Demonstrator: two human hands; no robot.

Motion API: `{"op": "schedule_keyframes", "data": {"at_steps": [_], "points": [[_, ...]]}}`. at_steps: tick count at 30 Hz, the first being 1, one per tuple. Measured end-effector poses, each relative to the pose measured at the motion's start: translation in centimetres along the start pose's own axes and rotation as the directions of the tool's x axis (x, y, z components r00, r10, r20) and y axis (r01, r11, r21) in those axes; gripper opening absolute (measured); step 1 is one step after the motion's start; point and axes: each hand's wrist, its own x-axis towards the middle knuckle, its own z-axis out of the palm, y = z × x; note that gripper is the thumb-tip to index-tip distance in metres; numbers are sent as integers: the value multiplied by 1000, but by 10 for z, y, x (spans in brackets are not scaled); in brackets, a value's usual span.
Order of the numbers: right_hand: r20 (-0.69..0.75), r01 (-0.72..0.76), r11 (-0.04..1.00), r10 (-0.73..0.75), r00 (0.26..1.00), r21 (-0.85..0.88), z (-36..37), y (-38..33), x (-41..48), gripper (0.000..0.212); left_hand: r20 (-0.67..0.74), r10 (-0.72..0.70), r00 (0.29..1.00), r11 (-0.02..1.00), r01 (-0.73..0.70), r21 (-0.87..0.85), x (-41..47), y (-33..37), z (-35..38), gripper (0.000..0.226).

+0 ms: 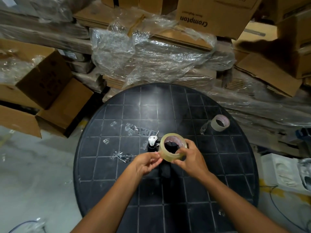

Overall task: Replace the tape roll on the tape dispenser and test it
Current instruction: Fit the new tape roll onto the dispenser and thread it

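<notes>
A full roll of clear tape point(170, 154) is held just above the round black table point(218, 165). My right hand point(191, 159) grips it from the right, thumb on the lower rim. My left hand point(145, 163) pinches at the roll's left edge with its fingertips. Behind and beneath the roll lies the black tape dispenser point(165, 170), its metal blade plate point(152, 140) showing to the left; most of its body is hidden by the roll and my hands. A thinner, nearly used-up tape roll point(220, 123) lies on the table at the far right.
Crumpled scraps of clear tape point(133, 128) are scattered over the table's left middle. Cardboard boxes point(55, 98) and plastic-wrapped stacks point(151, 52) crowd the far side. White moulded packing point(286, 174) sits on the floor at right, with cables nearby.
</notes>
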Motion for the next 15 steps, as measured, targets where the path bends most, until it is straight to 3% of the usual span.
{"op": "schedule_keyframes", "data": {"at_steps": [4,7,9,11,15], "points": [[49,64,998,-64,997,6,0,12,16,34,-12,-41,999,989,42,139,8,14,-2,22],[53,109,994,-109,993,12,1,13,30,31,-38,-32,999,992,37,122,17,21,-3,26],[62,126,992,-126,990,12,4,11,39,31,-93,4,996,999,-1,38,20,21,2,15],[83,109,994,-110,990,17,7,8,45,32,-169,64,984,993,-79,-86,25,18,9,19],[61,63,997,-66,996,44,15,3,52,34,-252,159,955,895,-247,-372,29,12,16,21]]}}
